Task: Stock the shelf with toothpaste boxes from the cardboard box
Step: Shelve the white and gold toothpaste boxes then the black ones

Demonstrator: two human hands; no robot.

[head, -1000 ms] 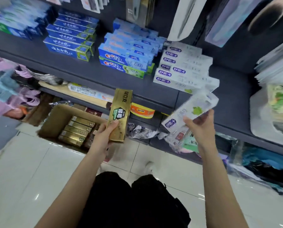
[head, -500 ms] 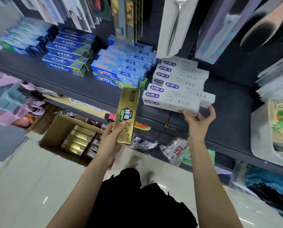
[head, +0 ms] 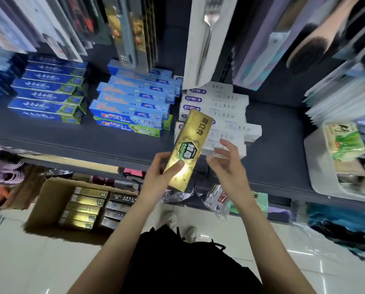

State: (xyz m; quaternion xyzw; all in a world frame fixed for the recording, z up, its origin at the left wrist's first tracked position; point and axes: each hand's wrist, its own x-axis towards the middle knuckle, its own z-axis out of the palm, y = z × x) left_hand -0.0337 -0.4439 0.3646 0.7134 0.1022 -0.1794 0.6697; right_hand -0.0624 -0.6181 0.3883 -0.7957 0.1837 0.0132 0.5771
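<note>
A dark grey shelf (head: 124, 143) ran across the scene and carried three stacks of toothpaste: dark blue boxes (head: 48, 96) at the left, light blue boxes (head: 132, 107) in the middle, and white boxes (head: 217, 111) to the right. Below and nearer, at the left, an open cardboard box (head: 50, 198) stood on the pale tiled floor (head: 29, 262); inside it lay a row of gold boxes (head: 84, 207) beside a row of darker boxes (head: 118, 206).

The gold toothpaste box (head: 188, 151) was long and narrow, with a glossy metallic face, a dark hexagonal label edged in green near its middle, and dark lettering toward its far end. It was held tilted, far end leaning right, in front of the white stack and above the shelf's near edge.

The left hand (head: 158, 181) gripped the box's near end, thumb pressed on the gold face. The right hand (head: 226, 166) hung just right of the box, fingers loosely spread, grasping nothing; whether it touched the white stack could not be told.
</note>
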